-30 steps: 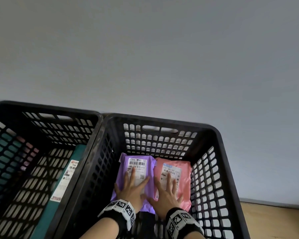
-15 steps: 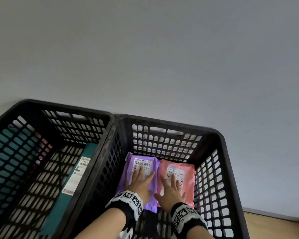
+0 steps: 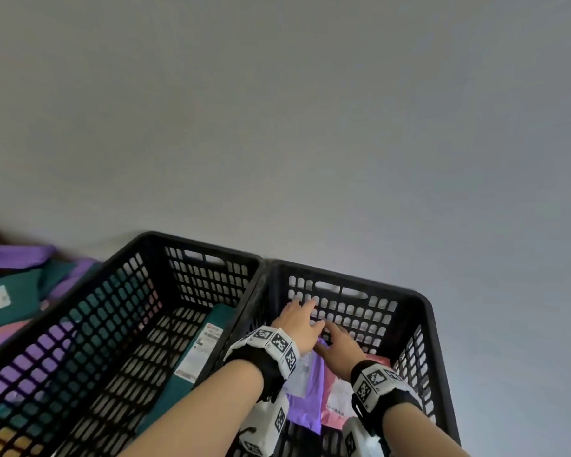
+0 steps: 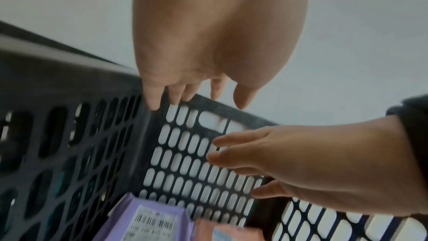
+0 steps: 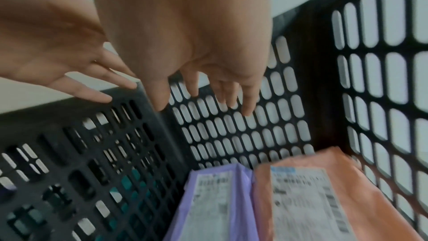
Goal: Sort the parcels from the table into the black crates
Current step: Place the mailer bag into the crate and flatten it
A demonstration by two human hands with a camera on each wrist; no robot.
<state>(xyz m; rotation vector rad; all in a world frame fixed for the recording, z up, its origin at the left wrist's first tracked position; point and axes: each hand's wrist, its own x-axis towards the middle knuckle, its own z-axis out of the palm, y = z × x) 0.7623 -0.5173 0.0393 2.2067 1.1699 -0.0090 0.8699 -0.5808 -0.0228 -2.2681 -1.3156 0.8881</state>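
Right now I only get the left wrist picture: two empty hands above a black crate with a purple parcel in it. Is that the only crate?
Observer: No. The head view shows a second black crate right beside it, on the person's left.
Operator: Is anything in that one?
Observer: Yes, a teal parcel with a white label lies along its right wall.
Operator: Are there more parcels waiting somewhere?
Observer: Yes. A pile of loose parcels, purple, teal and pink, lies outside the crates at the far left of the head view.
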